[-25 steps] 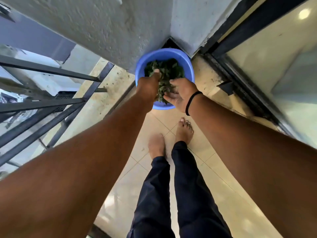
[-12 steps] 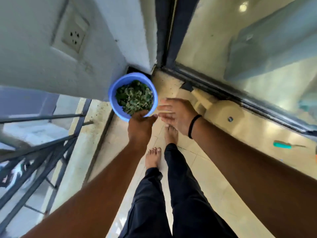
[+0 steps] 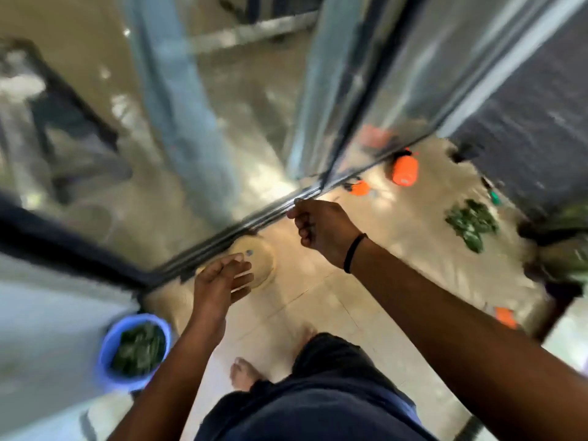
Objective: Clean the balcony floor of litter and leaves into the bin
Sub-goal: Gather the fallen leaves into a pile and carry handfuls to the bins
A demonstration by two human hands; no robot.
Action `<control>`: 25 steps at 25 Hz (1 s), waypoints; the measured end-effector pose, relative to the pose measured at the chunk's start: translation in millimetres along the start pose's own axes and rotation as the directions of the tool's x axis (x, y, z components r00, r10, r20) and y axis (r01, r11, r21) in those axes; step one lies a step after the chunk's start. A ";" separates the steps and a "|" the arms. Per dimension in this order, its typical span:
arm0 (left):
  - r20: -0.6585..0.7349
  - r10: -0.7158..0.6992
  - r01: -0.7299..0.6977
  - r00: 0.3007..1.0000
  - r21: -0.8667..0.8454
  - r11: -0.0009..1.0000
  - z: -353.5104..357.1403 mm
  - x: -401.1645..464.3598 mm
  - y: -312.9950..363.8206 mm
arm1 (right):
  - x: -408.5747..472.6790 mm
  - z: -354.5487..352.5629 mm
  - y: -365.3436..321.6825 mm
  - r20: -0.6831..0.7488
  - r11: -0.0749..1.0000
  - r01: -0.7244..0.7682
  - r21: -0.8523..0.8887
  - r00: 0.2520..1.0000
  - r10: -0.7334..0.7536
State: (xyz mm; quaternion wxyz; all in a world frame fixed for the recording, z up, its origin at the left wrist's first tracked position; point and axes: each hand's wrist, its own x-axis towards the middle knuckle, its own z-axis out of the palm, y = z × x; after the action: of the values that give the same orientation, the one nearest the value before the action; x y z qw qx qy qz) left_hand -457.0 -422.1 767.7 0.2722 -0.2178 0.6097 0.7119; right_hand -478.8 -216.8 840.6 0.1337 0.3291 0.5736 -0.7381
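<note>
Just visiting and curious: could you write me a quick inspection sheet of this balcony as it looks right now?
Surface: beige tiled balcony floor, sunlit in patches, blurred by camera motion.
Job's things: round blue plastic bin at lower left, holding green leaves; loose pile of green leaves on the floor at right.
Clutter: orange plastic container and small orange piece near the door track; another orange scrap at right.
Hands: left hand open, holding nothing; right hand loosely curled, nothing seen in it.
Cables: nothing seen.
Surroundings: sliding glass door with dark metal track; bare feet, dark trousers.
</note>
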 end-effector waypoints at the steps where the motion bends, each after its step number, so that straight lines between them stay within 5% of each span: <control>1: 0.084 0.017 -0.022 0.996 0.056 0.998 31.7 -7.8 10.5 | -19.4 -37.8 -4.0 -0.076 0.996 0.048 0.069 0.996 -0.043; 6: 0.472 -0.008 -0.169 0.882 0.332 0.928 205.7 -45.2 10.8 | -92.9 -221.6 31.4 -0.394 0.899 0.192 0.393 0.919 -0.025; 11: 0.664 -0.194 -0.268 0.722 0.527 0.806 376.2 -94.4 -75.5 | -152.7 -375.9 99.8 -0.561 0.706 0.350 0.616 0.824 0.081; 19: 0.641 -0.510 -0.368 0.574 0.758 0.538 514.4 -131.6 -175.0 | -208.2 -460.4 198.1 -0.567 0.352 0.464 0.813 0.765 0.303; 25: 0.565 -0.622 -0.392 0.542 0.825 0.407 606.3 -116.7 -225.8 | -204.0 -528.0 219.7 -0.606 0.294 0.531 0.794 0.668 0.431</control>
State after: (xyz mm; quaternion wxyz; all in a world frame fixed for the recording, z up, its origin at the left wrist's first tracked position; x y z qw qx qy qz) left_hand -207.9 186.3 771.5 0.6526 0.2803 0.6596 0.2461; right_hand -24.4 172.8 738.1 -0.3616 0.5867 0.0269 -0.7241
